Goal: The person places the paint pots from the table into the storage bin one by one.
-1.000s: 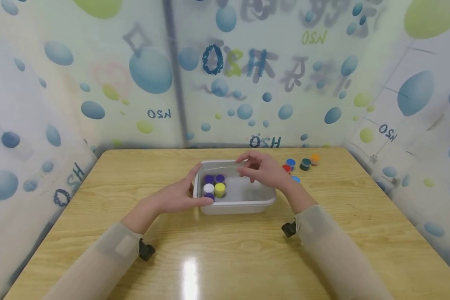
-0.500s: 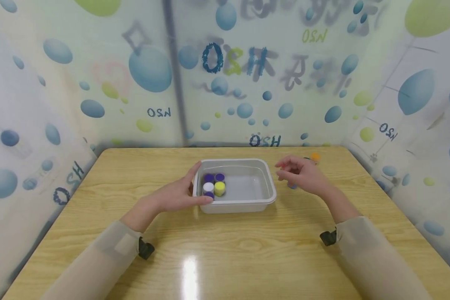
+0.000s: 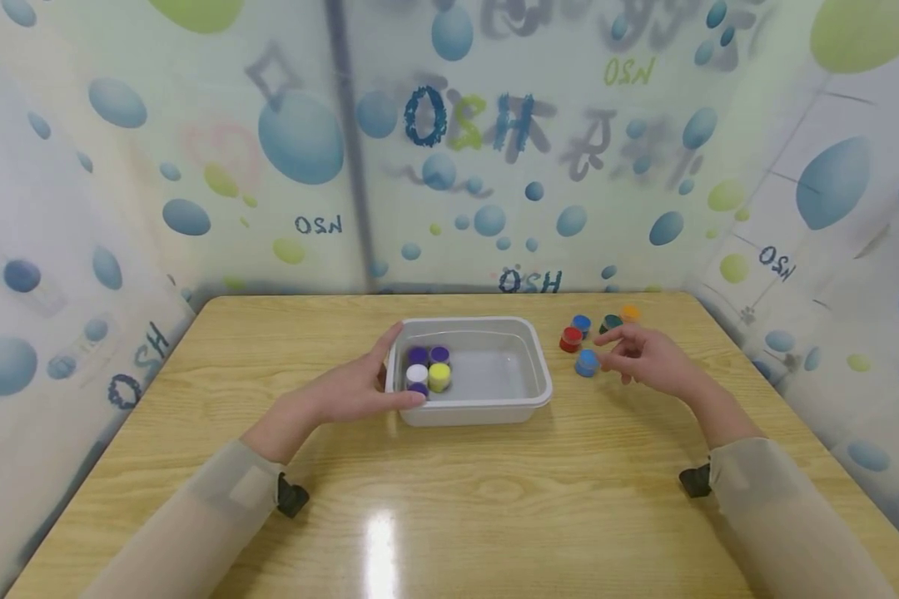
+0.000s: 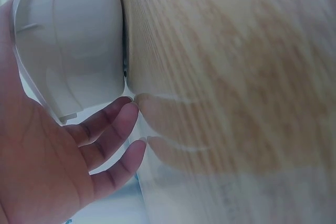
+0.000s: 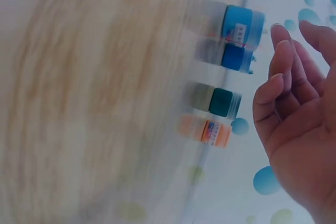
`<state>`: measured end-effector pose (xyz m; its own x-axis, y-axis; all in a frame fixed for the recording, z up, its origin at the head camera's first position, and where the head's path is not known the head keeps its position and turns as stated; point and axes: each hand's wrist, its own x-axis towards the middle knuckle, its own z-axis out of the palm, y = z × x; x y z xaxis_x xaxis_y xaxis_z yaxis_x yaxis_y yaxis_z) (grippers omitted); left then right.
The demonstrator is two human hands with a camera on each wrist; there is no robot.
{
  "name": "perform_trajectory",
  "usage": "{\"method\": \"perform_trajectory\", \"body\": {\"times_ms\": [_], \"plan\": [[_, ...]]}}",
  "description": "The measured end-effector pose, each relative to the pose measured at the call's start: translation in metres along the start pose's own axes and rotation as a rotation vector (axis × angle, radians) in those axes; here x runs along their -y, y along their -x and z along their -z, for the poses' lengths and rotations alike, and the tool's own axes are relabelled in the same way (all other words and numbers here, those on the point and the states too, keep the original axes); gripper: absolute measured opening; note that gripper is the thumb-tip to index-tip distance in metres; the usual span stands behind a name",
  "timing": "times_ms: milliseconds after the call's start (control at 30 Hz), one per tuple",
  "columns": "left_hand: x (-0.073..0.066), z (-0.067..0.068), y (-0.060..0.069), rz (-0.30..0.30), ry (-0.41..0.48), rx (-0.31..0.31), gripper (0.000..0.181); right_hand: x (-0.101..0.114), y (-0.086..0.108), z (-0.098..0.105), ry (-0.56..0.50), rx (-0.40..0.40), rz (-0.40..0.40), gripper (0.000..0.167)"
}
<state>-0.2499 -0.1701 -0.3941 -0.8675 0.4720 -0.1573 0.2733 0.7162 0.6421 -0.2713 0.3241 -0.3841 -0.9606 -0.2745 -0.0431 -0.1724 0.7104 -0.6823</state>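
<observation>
My left hand [image 3: 355,387] holds the left end of a white plastic tub [image 3: 535,353], thumb over the front rim and index finger at the back left corner. In the left wrist view its other fingers curve beside the tub wall [image 4: 86,40]. Inside the tub, at the left, stand several small jars: purple-topped, a white [image 3: 416,376] and a yellow jar [image 3: 439,378]. My right hand [image 3: 655,362] is just right of a light blue jar [image 3: 588,363], fingers loosely bent, holding nothing. Whether the fingertips touch that jar is unclear; in the right wrist view they look apart.
Behind the light blue jar stand a red jar [image 3: 571,339], a blue jar [image 3: 581,325], a dark green jar [image 3: 610,324] and an orange jar [image 3: 630,314]. All are on the wooden table [image 3: 449,507], right of the tub. A patterned wall rises behind the table's back edge.
My right hand has moved from above the tub, out past its right side, to the right of the light blue jar. The left hand and tub have stayed in place.
</observation>
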Motion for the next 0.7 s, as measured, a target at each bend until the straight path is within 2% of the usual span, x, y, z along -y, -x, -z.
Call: {"method": "perform_trajectory", "body": {"times_ms": [167,367,700], "plan": [[0.0,-0.001,0.0,0.006,-0.005,0.003,0.128,-0.009,-0.005,0.0,0.036,0.068,-0.038,0.044],[0.0,-0.001,0.001,-0.003,0.001,0.005,0.129,-0.013,-0.011,-0.003,0.027,0.124,-0.054,0.052],[-0.002,0.0,0.001,0.007,-0.012,0.0,0.129,-0.011,-0.016,-0.007,0.042,0.135,-0.054,0.047]]}}
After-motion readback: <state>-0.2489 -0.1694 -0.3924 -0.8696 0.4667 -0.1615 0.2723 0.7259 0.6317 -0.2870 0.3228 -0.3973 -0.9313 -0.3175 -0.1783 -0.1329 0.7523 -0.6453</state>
